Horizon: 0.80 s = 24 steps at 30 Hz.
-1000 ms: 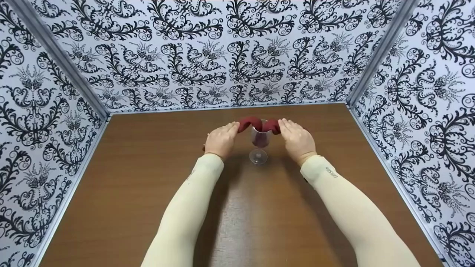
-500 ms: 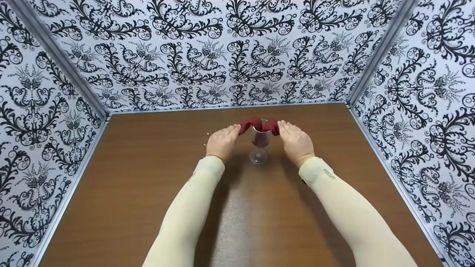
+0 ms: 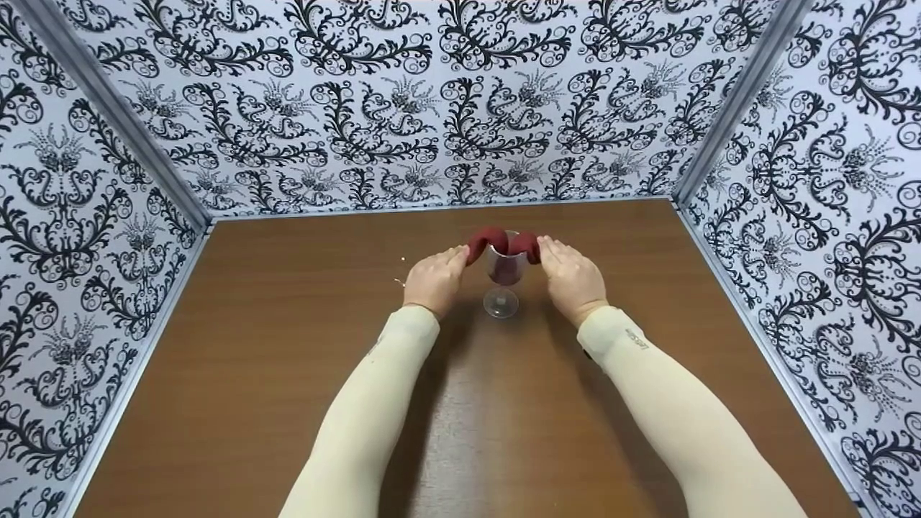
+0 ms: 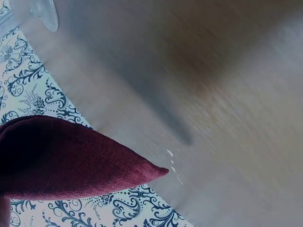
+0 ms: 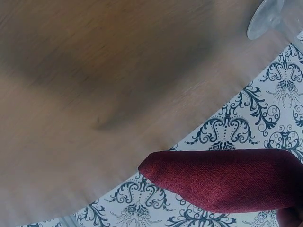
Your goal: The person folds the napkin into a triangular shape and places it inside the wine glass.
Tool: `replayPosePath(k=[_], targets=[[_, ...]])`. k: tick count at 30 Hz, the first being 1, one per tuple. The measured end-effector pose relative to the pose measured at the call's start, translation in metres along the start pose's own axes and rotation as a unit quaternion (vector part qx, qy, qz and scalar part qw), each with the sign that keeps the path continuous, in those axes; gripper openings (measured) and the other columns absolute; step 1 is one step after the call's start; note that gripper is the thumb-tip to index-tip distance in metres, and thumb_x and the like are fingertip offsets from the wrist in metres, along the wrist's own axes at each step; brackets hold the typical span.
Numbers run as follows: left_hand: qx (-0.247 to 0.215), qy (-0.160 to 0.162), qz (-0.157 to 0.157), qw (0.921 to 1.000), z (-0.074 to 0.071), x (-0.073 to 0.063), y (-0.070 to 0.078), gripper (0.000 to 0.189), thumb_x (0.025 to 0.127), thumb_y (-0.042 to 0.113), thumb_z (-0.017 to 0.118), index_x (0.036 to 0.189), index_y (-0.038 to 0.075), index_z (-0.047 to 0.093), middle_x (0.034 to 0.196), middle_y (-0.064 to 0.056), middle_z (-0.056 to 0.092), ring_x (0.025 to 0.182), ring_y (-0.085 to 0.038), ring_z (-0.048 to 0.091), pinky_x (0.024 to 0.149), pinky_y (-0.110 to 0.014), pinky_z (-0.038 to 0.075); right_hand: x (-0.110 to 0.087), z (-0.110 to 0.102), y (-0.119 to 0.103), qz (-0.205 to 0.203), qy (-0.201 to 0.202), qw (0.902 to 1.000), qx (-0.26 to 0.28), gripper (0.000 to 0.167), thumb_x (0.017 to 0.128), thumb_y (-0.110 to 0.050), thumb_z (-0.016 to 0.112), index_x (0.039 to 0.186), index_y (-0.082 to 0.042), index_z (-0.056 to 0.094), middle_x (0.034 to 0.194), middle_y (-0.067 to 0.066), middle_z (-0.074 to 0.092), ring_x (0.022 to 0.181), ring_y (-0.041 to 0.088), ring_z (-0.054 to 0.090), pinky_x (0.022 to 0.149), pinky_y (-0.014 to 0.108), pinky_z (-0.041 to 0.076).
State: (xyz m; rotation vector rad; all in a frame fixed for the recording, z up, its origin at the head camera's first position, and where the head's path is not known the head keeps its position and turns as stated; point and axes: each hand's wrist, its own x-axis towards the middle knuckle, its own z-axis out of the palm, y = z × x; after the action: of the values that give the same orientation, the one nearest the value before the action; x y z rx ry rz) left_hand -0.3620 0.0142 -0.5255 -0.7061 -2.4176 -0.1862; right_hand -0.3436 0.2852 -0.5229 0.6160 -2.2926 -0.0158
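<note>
A stemmed glass [image 3: 504, 270] stands upright on the table, with the middle of a dark red cloth napkin [image 3: 488, 237] tucked into its bowl. Two folds of the napkin arch out over the rim, one to each side. My left hand [image 3: 434, 278] pinches the left fold at its fingertips, and my right hand [image 3: 575, 279] pinches the right one. The left wrist view shows a pointed napkin end [image 4: 90, 163] hanging free; another loose end [image 5: 222, 179] appears in the right wrist view. The thumbs are hidden in the head view. Part of the glass foot [image 5: 266, 19] shows there too.
The brown wooden table [image 3: 288, 360] is bounded by patterned black-and-white walls [image 3: 374, 108] at the back and both sides. Small pale marks [image 3: 400, 280] lie on the tabletop left of my left hand.
Both hands have drawn slightly inward toward the glass, the left one rightward and the right one leftward. The napkin folds have come in a little with them. The glass stays put.
</note>
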Motion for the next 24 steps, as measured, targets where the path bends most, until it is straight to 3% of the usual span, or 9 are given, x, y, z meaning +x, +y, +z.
replayPosePath(k=[24], targets=[[-0.001, 0.012, -0.004, 0.9999, 0.0069, -0.0020, 0.0092, 0.030, 0.101, 0.009, 0.059, 0.128, 0.010, 0.073, 0.121, -0.005, 0.080, 0.106, -0.021, 0.078, 0.089, -0.037, 0.062, -0.0034, 0.0022, -0.0077, 0.032, -0.020, 0.9990, 0.023, 0.039, 0.095, 0.005, 0.057, 0.132, 0.008, 0.067, 0.129, 0.021, 0.074, 0.115, 0.032, 0.075, 0.100, 0.044, 0.059]])
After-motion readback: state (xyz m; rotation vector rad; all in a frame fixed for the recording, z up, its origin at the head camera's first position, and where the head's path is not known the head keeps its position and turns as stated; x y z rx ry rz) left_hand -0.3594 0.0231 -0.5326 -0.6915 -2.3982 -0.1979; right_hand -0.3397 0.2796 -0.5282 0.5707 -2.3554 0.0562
